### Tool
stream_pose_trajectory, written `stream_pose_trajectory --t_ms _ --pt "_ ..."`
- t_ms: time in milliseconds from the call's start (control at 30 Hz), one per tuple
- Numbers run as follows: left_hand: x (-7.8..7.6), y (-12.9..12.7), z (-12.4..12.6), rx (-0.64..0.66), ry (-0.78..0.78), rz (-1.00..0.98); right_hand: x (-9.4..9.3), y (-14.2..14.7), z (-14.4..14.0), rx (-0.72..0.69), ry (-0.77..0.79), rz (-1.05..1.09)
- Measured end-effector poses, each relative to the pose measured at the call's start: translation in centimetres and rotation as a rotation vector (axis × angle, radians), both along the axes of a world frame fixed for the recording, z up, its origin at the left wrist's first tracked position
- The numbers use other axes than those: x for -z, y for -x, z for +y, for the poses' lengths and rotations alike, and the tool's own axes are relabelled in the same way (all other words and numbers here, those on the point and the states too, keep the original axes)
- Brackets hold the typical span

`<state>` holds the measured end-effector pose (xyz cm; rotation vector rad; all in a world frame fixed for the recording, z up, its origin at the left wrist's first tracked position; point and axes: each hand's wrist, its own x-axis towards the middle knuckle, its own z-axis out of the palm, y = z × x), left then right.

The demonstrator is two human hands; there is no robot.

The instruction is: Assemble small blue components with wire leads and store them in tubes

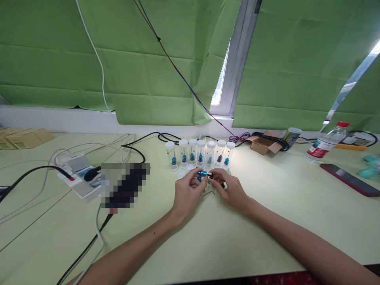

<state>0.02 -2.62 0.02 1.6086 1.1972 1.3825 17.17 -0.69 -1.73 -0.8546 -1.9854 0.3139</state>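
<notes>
My left hand (187,194) and my right hand (230,190) meet over the pale green table (267,229), just in front of a row of several clear tubes (200,155) with white caps and small blue parts inside. Together the fingers pinch a small blue cylindrical part (203,173) with a dark end. The left fingertips hold the blue end, the right fingertips the dark end. A few white caps (181,174) lie on the table below the tubes.
A white power strip (78,180) with plugs and cables lies at the left. An open cardboard box (264,144), a can (292,136), a water bottle (325,146) and a red-edged phone (348,180) lie at the right. Green blinds hang behind.
</notes>
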Motion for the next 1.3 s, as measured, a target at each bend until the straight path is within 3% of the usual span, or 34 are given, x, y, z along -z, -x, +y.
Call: stream_pose_trajectory --t_ms 200,567,1300 --pt "0.19 0.14 0.07 -0.004 -0.016 0.027 0.27 -0.09 0.17 0.008 0.026 -0.007" --pt "0.03 0.21 0.24 -0.014 -0.061 0.074 -0.06 0.05 0.17 0.044 -0.064 -0.042" --pt "0.28 0.0 0.17 0.067 0.03 -0.09 -0.1 -0.05 0.27 0.089 -0.039 -0.117"
